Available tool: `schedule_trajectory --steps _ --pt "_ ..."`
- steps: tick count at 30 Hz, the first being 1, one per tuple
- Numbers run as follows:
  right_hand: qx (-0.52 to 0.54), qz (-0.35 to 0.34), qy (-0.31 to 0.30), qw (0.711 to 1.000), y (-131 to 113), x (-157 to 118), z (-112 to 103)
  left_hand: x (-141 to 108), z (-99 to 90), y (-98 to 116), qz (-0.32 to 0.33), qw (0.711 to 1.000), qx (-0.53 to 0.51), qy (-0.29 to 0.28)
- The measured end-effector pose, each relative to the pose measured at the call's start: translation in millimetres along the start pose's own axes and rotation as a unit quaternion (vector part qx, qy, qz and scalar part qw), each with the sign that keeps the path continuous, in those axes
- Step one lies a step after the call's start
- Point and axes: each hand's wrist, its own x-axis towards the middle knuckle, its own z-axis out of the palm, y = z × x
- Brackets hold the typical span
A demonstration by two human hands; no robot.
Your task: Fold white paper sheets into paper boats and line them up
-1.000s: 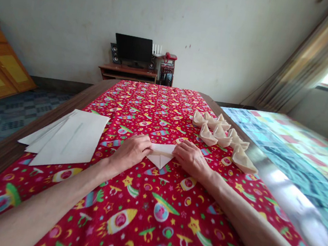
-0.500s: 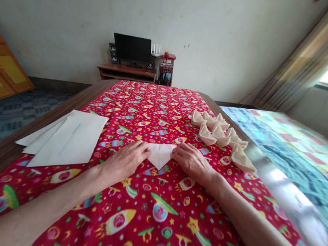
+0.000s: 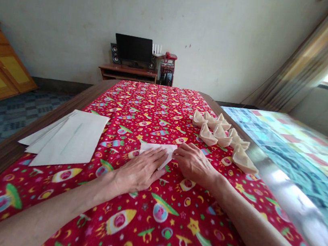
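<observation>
A small folded white paper [image 3: 168,149] lies on the red patterned cloth in front of me. My left hand [image 3: 144,169] rests flat over its left and middle part, fingers stretched out and thumb apart. At the paper's right corner my right hand [image 3: 192,162] pinches the edge with its fingers bent together. The paper's top edge and a bit of its lower slope show between the hands; the rest is covered by my left hand. Several folded paper pieces [image 3: 220,134] with raised points stand beyond my right hand. Fanned sheets of white paper [image 3: 81,138] lie to the left.
The red cloth [image 3: 154,105] covers most of a dark wooden table [image 3: 61,112]. Beyond stand a monitor [image 3: 133,48] with speakers and a red telephone [image 3: 170,56]. A bed with a patterned cover [image 3: 295,145] is on the right, a wooden cabinet [image 3: 4,64] on the left.
My left hand has left the paper's left corner and moved right, spreading flat over the paper. My right hand has stayed at the right corner.
</observation>
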Motion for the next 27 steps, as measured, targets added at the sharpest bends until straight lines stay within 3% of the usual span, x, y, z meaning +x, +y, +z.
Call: schedule_trajectory --steps 5,10,18,27 --pt "0.055 0.088 0.055 0.993 -20.9 -2.2 -6.3 -1.6 -0.4 0.0 0.006 1.000 0.001 0.000" --pt "0.112 0.057 0.017 0.992 -43.5 -7.6 2.2 -3.5 5.0 -1.9 0.004 1.000 0.002 0.026" --pt "0.110 0.107 -0.060 0.986 -35.5 -17.8 1.4 -9.2 0.7 -7.5 0.007 1.000 0.013 -0.003" --pt "0.084 0.125 -0.006 0.989 -33.3 -18.6 2.7 -34.7 -1.4 -23.6 -0.031 0.998 0.052 0.004"
